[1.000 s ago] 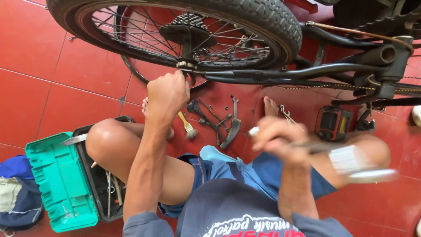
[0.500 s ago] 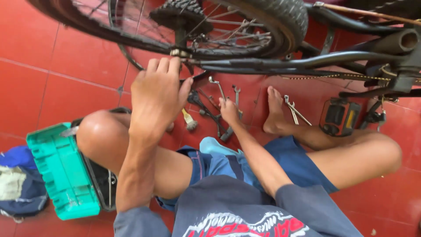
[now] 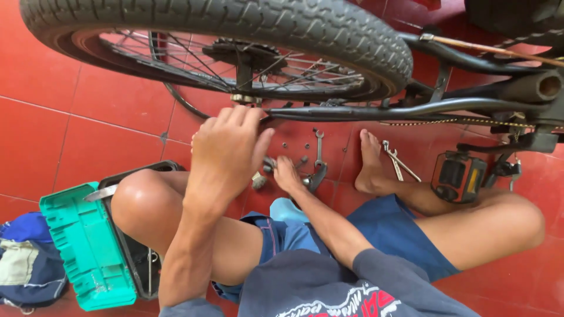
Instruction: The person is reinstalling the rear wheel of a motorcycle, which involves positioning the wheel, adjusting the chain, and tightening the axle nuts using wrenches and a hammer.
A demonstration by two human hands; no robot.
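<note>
A person sits cross-legged on a red tiled floor (image 3: 70, 88) beneath an upturned bicycle, its rear wheel (image 3: 235, 35) hanging overhead so the hub sits within arm's reach. The left hand (image 3: 226, 155) is raised to the axle nut (image 3: 245, 98) where the wheel meets the black frame (image 3: 411, 108), fingers extended and loosely spread, fingertips at the nut rather than clamped around it; it holds no tool. The right hand (image 3: 288, 175) is down on the floor between the knees, curled among a scatter of tools (image 3: 314, 170) lying just ahead of the bare foot (image 3: 370, 167); whether it has closed on one of them cannot be told. More wrenches (image 3: 399, 161) lie beside that foot, near a pedal (image 3: 458, 176) on the crank. A green toolbox (image 3: 88, 246) stands open against the left knee, lid thrown back, keeping its contents close. A blue bag (image 3: 23, 264) lies behind it.

Compared with a second ago, the right hand has dropped from chest height, where it was blurred in motion, to the tools on the floor, a reach already under way half a second ago. The left hand has stayed at the axle but has opened from a tighter grip into spread fingers.
</note>
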